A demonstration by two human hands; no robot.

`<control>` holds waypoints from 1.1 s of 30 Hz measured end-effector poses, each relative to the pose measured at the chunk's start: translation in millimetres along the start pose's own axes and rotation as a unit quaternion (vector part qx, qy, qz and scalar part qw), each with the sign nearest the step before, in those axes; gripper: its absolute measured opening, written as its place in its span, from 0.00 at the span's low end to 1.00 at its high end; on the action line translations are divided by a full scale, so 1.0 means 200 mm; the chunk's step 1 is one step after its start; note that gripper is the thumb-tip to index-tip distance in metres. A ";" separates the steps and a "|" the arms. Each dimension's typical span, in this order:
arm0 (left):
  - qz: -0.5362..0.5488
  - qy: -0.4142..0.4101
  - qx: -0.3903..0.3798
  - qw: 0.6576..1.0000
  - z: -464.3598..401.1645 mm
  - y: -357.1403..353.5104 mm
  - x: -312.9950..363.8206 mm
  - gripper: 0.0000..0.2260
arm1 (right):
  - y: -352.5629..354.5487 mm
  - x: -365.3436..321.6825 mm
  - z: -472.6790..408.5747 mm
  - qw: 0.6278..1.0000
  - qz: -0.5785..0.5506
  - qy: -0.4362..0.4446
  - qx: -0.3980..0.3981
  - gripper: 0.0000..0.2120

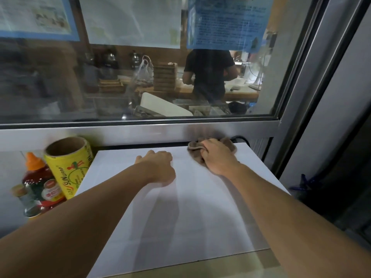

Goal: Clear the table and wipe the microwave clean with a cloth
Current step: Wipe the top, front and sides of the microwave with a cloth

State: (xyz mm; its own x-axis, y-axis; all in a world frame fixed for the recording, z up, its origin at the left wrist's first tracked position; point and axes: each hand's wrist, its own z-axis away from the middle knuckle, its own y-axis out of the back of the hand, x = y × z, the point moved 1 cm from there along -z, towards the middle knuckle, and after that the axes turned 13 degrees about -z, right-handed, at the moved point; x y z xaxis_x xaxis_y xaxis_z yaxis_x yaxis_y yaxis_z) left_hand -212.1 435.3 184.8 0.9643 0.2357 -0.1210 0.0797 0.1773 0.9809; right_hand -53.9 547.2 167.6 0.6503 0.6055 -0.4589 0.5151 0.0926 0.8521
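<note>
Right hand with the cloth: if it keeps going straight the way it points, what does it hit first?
Probably the metal window frame just behind the microwave top; the right hand and cloth are already near the back edge. Depth uncertain.

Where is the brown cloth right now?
In the head view, the brown cloth sits at the microwave top's far right corner, gripped under the right hand, just below the window ledge.
</note>
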 end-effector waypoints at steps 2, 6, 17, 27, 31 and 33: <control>0.011 0.003 -0.001 1.000 0.00 -0.01 0.00 0.12 | 0.05 0.10 0.01 0.999 0.016 -0.022 0.016 0.14; 0.014 0.002 0.006 1.000 -0.01 -0.02 -0.01 0.08 | 0.14 0.26 0.03 0.992 0.065 -0.078 0.068 0.16; -0.008 -0.008 0.021 1.000 -0.02 -0.04 -0.01 0.06 | 0.22 0.36 0.03 0.982 0.041 -0.171 0.064 0.17; 0.021 0.037 0.118 0.992 0.20 -0.06 0.12 0.06 | 0.30 0.30 0.56 0.975 0.036 -0.208 0.062 0.20; 0.028 -0.026 0.135 0.990 0.32 -0.06 0.31 0.17 | 0.33 0.28 0.81 0.974 0.043 -0.217 0.054 0.16; 0.050 -0.060 0.133 0.988 0.35 -0.06 0.40 0.19 | 0.34 0.28 0.85 0.971 0.053 -0.227 0.049 0.17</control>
State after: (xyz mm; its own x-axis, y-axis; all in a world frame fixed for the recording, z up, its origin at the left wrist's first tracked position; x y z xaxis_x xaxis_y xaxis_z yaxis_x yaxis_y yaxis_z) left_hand -117.3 385.4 174.1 0.9924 0.1219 -0.0178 0.0304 -0.1019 0.9943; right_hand 111.5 452.8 157.0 0.8699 0.1945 -0.4532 0.4686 -0.0394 0.8826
